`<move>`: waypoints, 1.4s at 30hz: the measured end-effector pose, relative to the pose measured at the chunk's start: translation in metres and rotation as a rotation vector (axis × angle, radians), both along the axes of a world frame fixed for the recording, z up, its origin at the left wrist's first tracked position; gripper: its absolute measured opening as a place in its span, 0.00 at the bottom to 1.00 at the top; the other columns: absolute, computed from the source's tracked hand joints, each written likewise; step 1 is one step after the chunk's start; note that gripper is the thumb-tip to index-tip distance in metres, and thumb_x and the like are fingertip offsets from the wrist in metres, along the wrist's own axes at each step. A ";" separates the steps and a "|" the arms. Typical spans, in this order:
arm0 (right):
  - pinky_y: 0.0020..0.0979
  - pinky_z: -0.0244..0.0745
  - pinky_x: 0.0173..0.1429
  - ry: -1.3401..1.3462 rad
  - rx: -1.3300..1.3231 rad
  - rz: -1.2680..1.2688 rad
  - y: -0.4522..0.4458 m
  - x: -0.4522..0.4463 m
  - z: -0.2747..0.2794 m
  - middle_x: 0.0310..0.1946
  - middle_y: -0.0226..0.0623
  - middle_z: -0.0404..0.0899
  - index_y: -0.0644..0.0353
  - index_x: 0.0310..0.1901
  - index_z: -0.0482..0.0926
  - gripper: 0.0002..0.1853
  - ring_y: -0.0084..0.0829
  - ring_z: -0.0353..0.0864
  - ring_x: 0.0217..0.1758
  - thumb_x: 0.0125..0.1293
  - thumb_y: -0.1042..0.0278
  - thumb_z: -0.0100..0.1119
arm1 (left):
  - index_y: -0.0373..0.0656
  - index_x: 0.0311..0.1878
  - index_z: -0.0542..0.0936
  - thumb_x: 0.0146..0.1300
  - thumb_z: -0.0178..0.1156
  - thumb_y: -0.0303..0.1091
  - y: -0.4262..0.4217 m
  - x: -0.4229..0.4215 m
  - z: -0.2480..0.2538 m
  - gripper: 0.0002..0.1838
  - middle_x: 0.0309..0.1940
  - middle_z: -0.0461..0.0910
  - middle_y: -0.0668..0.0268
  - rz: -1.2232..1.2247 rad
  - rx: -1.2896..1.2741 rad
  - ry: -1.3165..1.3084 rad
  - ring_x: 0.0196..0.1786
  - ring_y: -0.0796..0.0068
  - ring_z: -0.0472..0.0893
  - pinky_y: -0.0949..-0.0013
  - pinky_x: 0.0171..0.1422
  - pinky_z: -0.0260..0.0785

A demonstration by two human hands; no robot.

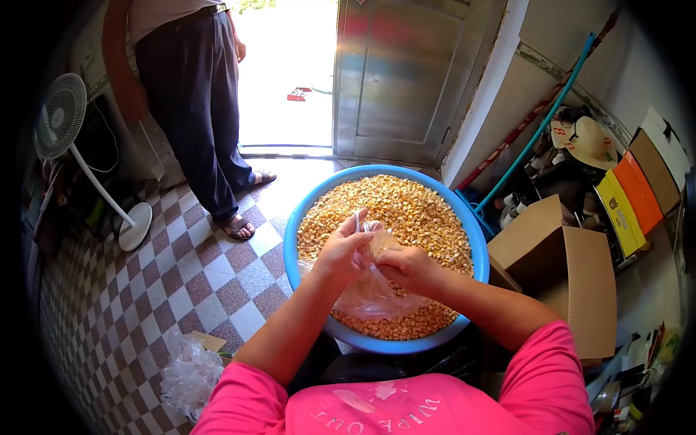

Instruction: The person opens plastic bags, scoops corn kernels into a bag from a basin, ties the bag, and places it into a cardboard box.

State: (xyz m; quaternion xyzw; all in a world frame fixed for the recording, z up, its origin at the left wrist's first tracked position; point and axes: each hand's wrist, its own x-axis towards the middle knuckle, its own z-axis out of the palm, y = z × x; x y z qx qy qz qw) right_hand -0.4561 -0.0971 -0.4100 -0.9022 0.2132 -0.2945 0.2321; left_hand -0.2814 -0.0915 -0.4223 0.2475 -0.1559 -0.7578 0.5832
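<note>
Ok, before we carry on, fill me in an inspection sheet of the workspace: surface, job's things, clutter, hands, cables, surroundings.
Surface: checkered tiled floor; what directly supports the tub is hidden.
Job's things: blue tub of corn kernels; clear plastic bag held over them.
Clutter: crumpled plastic heap on the left; open cardboard box and piled items, including a straw hat, on the right.
Hands: left hand and right hand both gripping the bag.
Cables: thin pale cord near the fan; none seen at the tub.
Surroundings: person standing beside the bright doorway; metal door.
</note>
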 end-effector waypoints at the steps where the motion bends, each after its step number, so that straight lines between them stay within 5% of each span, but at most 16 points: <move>1: 0.33 0.76 0.34 0.016 0.001 -0.024 0.002 0.001 0.001 0.28 0.43 0.77 0.59 0.34 0.78 0.04 0.40 0.80 0.30 0.56 0.73 0.59 | 0.45 0.63 0.64 0.59 0.51 0.18 0.000 0.002 -0.002 0.27 0.47 0.75 0.55 0.000 0.001 -0.002 0.27 0.84 0.72 0.83 0.27 0.66; 10: 0.35 0.75 0.32 0.106 -0.035 -0.055 0.007 -0.001 -0.002 0.26 0.43 0.76 0.58 0.32 0.77 0.02 0.42 0.79 0.28 0.55 0.72 0.58 | 0.48 0.67 0.58 0.61 0.51 0.19 -0.002 0.008 -0.016 0.31 0.48 0.75 0.56 -0.110 -0.171 0.031 0.31 0.81 0.75 0.79 0.30 0.69; 18: 0.36 0.75 0.31 0.091 -0.011 -0.036 0.009 -0.005 -0.006 0.25 0.43 0.76 0.57 0.30 0.77 0.02 0.43 0.79 0.27 0.55 0.70 0.58 | 0.44 0.66 0.61 0.60 0.49 0.17 -0.002 0.004 -0.023 0.29 0.49 0.75 0.54 -0.070 -0.175 -0.020 0.45 0.72 0.78 0.72 0.49 0.74; 34: 0.42 0.75 0.38 0.263 0.097 -0.055 0.012 -0.010 -0.013 0.30 0.47 0.78 0.58 0.35 0.77 0.07 0.48 0.80 0.33 0.58 0.65 0.55 | 0.43 0.66 0.60 0.61 0.50 0.19 0.001 0.000 -0.025 0.29 0.47 0.76 0.56 -0.075 -0.191 -0.135 0.44 0.71 0.79 0.70 0.46 0.75; 38: 0.44 0.75 0.40 0.226 0.046 -0.099 0.013 -0.008 -0.013 0.32 0.48 0.78 0.59 0.35 0.76 0.08 0.50 0.79 0.35 0.57 0.65 0.55 | 0.42 0.64 0.64 0.62 0.54 0.23 0.008 -0.004 -0.009 0.26 0.47 0.74 0.63 -0.062 -0.261 -0.343 0.43 0.75 0.78 0.73 0.44 0.75; 40: 0.45 0.74 0.40 0.417 0.113 -0.124 0.011 -0.009 -0.012 0.32 0.49 0.78 0.59 0.33 0.76 0.08 0.51 0.79 0.36 0.57 0.65 0.55 | 0.41 0.62 0.66 0.61 0.56 0.26 0.011 -0.003 0.004 0.24 0.47 0.74 0.65 -0.017 -0.256 -0.441 0.42 0.77 0.77 0.73 0.45 0.74; 42: 0.43 0.74 0.38 0.451 0.136 -0.137 0.015 -0.006 -0.003 0.31 0.49 0.78 0.59 0.32 0.76 0.08 0.50 0.79 0.35 0.57 0.64 0.55 | 0.40 0.57 0.72 0.61 0.58 0.30 0.009 0.011 0.011 0.20 0.46 0.72 0.66 0.087 -0.565 -1.068 0.43 0.77 0.76 0.72 0.47 0.73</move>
